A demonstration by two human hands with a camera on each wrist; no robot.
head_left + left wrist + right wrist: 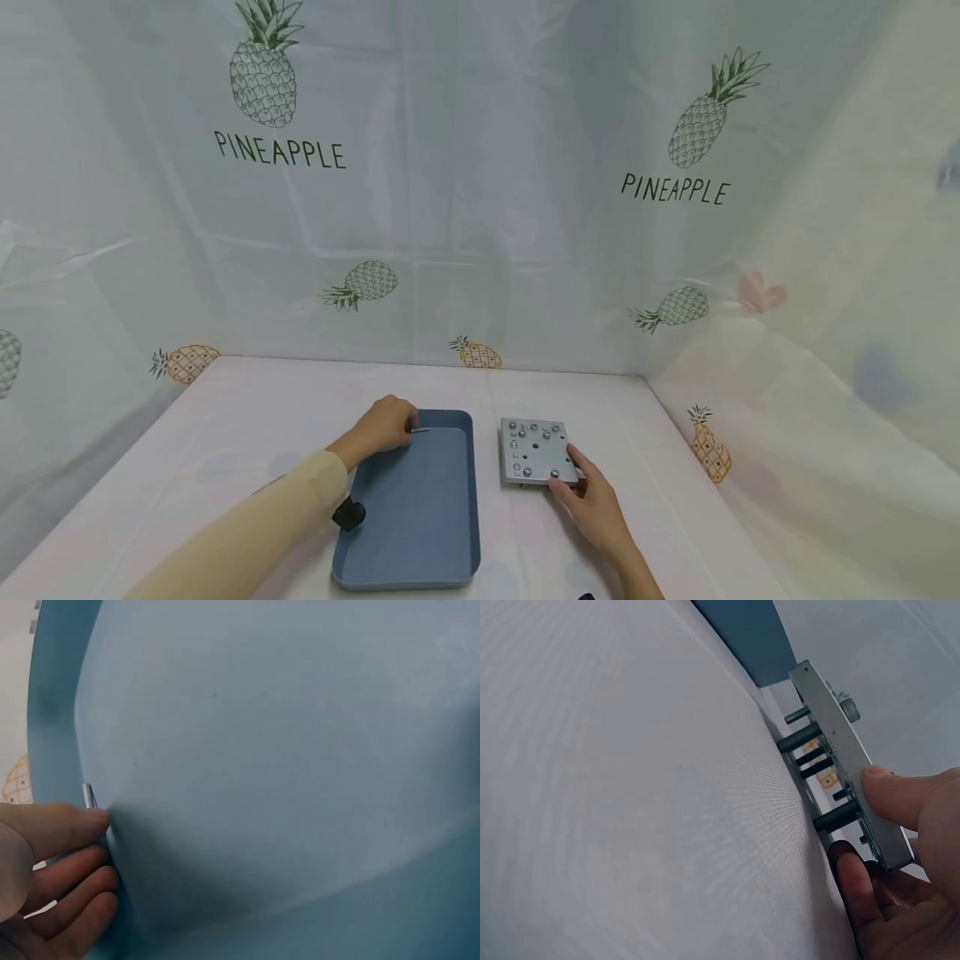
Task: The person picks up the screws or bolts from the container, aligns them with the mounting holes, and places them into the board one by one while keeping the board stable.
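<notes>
At the far end of the blue tray (420,517), my left hand (386,425) pinches a thin metal pin (422,430). In the left wrist view the tip of that pin (88,795) sticks out past my thumb, beside the tray wall; the rest is mostly hidden by the fingers. My right hand (596,504) grips the near right corner of a square metal plate (536,458), thumb on the near edge and fingers round the side and underneath. Several bolts and holes show on its top face. In the right wrist view, threaded bolt shanks (838,816) poke out below the plate.
The tray lies to the left of the plate on a white-covered table (540,550). Behind the table hangs a pale curtain (487,208) printed with pineapples, and it continues along the right side. A black wrist device (348,514) overhangs the tray's left rim.
</notes>
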